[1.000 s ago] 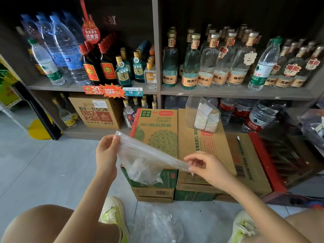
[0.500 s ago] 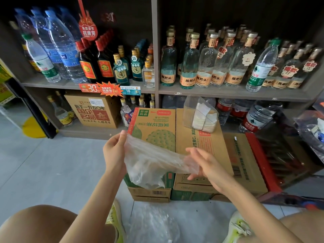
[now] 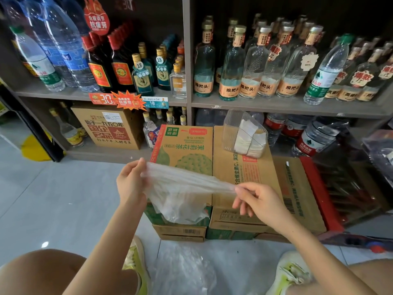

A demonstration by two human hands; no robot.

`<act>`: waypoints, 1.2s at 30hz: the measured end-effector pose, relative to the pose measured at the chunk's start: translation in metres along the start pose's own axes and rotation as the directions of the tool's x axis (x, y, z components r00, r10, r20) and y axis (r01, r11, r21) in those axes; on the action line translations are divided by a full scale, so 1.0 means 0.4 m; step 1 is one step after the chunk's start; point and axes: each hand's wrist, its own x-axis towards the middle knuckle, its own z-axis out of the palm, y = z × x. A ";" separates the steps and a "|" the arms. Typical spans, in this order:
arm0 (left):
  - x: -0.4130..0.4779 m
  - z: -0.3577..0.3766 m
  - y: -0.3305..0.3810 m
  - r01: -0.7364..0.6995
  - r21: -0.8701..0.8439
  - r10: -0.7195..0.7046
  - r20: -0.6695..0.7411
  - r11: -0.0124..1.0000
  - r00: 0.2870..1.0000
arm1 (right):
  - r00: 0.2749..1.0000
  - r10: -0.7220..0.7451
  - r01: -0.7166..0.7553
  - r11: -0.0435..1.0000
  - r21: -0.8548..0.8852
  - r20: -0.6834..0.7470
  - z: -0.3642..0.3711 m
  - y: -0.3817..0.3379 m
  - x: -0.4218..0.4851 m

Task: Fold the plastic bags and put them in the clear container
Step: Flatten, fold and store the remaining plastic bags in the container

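**Clear bag stretched between two hands in front of the stacked boxes**

The left hand [image 3: 129, 182] pinches one end of a thin, see-through plastic bag [image 3: 180, 196] between its thumb and fingertips, held up with the fingers pointing upward. The right hand [image 3: 259, 201] pinches the other end between thumb and forefinger, and its remaining fingers curl loosely downward. The bag's top edge runs taut from the left hand down to the lower right hand. The rest of the film sags in a crumpled pouch below and between the two hands.

Behind the bag, just beyond both hands, stand stacked cardboard boxes [image 3: 240, 173]; the one behind the left hand is printed in green, the one behind the right hand is plain brown. On top of the brown box, beyond the right hand and well apart from it, sits the clear container [image 3: 234, 128], with white folded pieces inside it.

Below the hands, toward the person, more crumpled clear plastic [image 3: 182, 271] lies on the pale tiled floor [image 3: 63, 199] between two yellow-green shoes [image 3: 136, 262]. Both bare knees show at the lower corners.

Farther beyond the hands, a grey shelf [image 3: 276, 104] carries rows of glass liquor bottles [image 3: 231, 67] and plastic water bottles [image 3: 63, 45].
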 end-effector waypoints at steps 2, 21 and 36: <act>0.007 0.005 -0.016 -0.096 0.075 0.094 0.029 0.993 0.995 | 0.996 0.087 -0.087 0.993 0.074 -0.007 -0.014 0.005 0.026; 0.250 0.192 -0.086 0.049 0.453 -0.105 0.099 0.890 0.989 | 0.999 0.025 -0.007 0.884 -0.467 0.033 0.092 0.114 0.170; 0.022 -0.003 -0.136 0.260 0.340 -0.363 0.284 0.904 0.888 | 0.990 -0.083 0.020 0.881 -0.473 -0.113 0.180 0.110 0.152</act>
